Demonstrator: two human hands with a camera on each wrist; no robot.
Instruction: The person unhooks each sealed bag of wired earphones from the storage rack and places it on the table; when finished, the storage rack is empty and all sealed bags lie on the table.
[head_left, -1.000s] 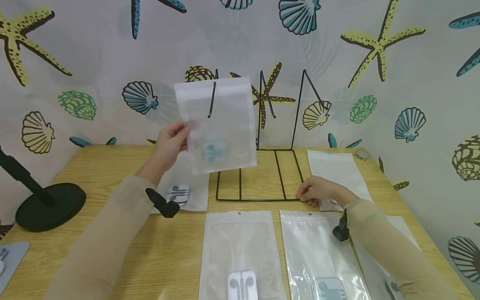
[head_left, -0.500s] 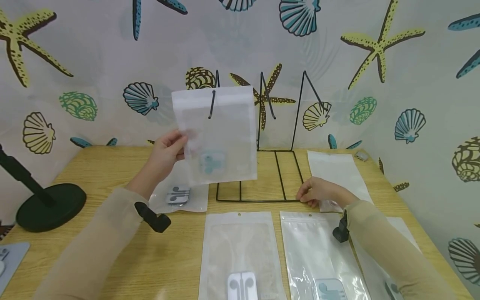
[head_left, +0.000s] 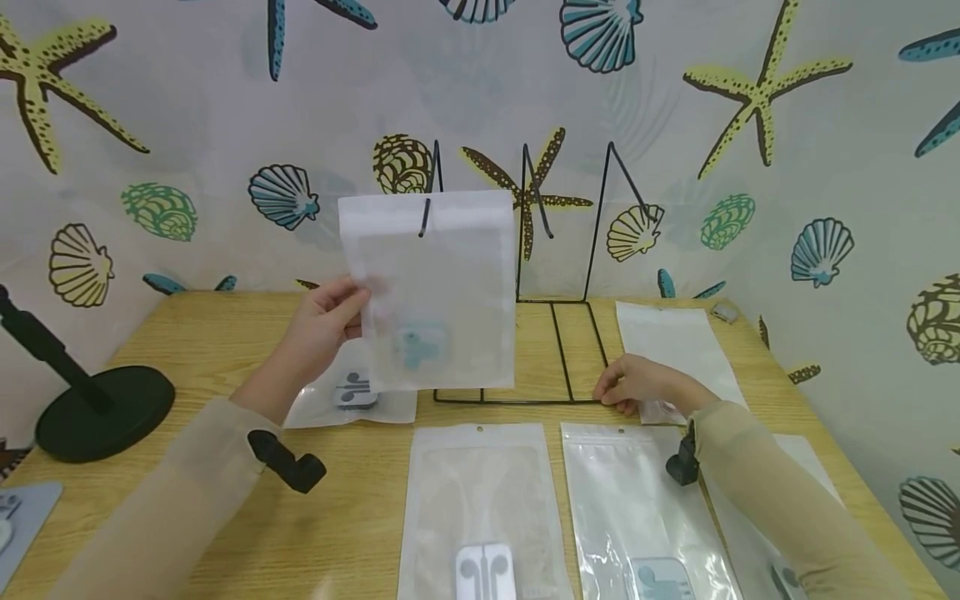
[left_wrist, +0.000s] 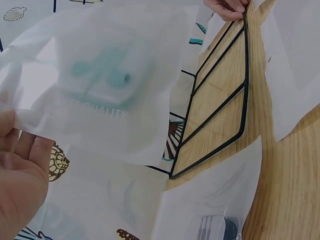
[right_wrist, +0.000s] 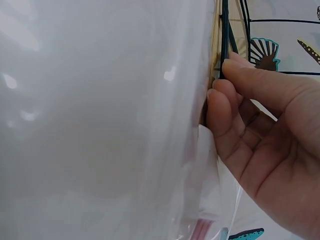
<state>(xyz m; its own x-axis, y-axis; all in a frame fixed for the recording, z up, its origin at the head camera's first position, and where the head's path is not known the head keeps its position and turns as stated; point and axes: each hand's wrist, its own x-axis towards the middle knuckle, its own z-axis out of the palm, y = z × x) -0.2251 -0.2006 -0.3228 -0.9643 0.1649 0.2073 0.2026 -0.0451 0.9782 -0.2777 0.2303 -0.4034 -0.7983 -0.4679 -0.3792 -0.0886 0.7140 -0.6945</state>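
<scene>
My left hand (head_left: 318, 329) pinches the left edge of a white translucent plastic bag (head_left: 450, 267), which hangs upright in front of the rack. A hook (head_left: 425, 218) of the black wire rack (head_left: 525, 402) comes through near the bag's top. Low in the bag shows a teal earphone set (head_left: 422, 346), blurred by the plastic; the left wrist view shows lettering ending in "QUALITY" beneath the earphones (left_wrist: 102, 75). With thumb and fingers my right hand (head_left: 641, 385) holds the rack's front right corner. In the right wrist view, the thumb lies against the black bar (right_wrist: 224, 40).
Zip bags with earphones lie around the rack: one at left (head_left: 390, 408), one front centre (head_left: 480, 483), one front right (head_left: 622, 492), others at right. A dark round stand (head_left: 105, 412) occupies the table's left side. Behind hangs a shell-patterned cloth (head_left: 480, 83).
My left hand and the bag have moved down and slightly left. Less of the hook shows in front of the bag. The right hand has stayed on the rack's corner.
</scene>
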